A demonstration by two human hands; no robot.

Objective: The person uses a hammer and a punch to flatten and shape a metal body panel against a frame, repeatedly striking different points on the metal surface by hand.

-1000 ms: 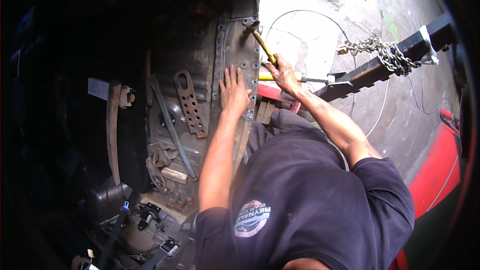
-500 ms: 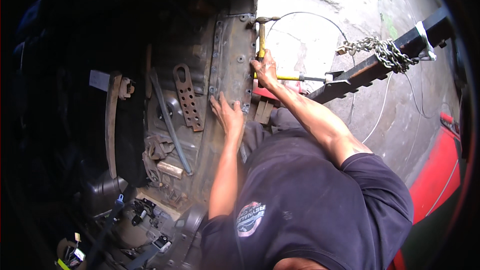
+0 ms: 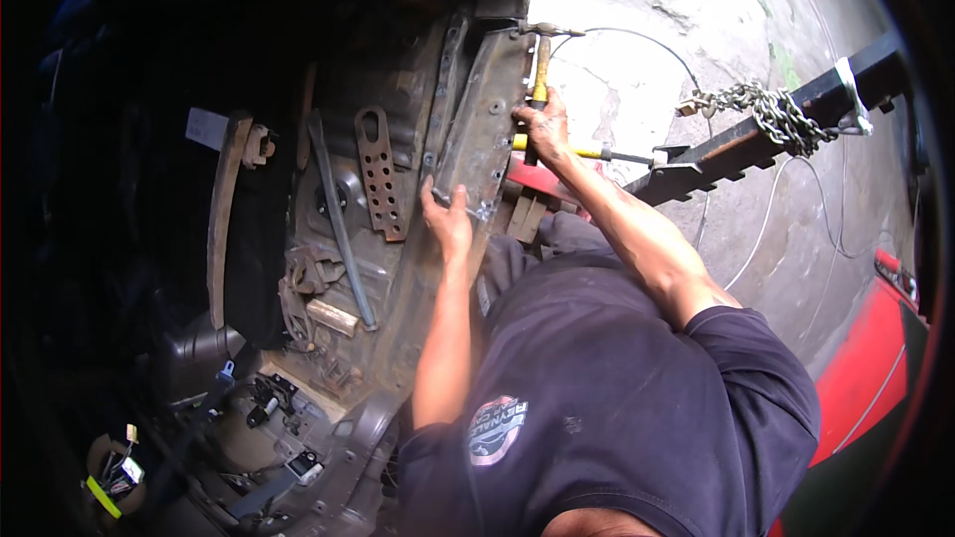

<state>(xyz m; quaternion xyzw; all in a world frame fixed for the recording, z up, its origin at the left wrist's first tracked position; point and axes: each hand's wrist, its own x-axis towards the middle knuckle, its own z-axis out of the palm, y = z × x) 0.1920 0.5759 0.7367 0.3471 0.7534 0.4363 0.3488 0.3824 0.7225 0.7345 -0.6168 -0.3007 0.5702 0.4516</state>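
A hammer with a yellow and dark handle (image 3: pixel 541 70) is gripped in my right hand (image 3: pixel 546 129), its metal head lying against the far end of a long sheet-metal panel (image 3: pixel 482 124). At the near left corner of that panel, my left hand (image 3: pixel 450 224) holds the edge between thumb and fingers. The panel sits at a slant, with a gap along its left side beside the metal ledge of the vehicle floor (image 3: pixel 398 288). Just behind my right wrist runs a yellow-and-black bar (image 3: pixel 587 152); part of it is hidden by the hand.
Left of the panel lie a rusty perforated plate (image 3: pixel 378 179), a long metal bar (image 3: pixel 341 224) and a short wooden block (image 3: pixel 332 317). To the right, a notched black beam (image 3: pixel 736 139) wrapped in chain (image 3: pixel 781 114) slants across. A red panel (image 3: pixel 860 368) stands at far right.
The panel has shifted and tilted, opening a gap on its left side. My left hand went from lying spread on it to grasping its corner. The hammer moved with my right hand.
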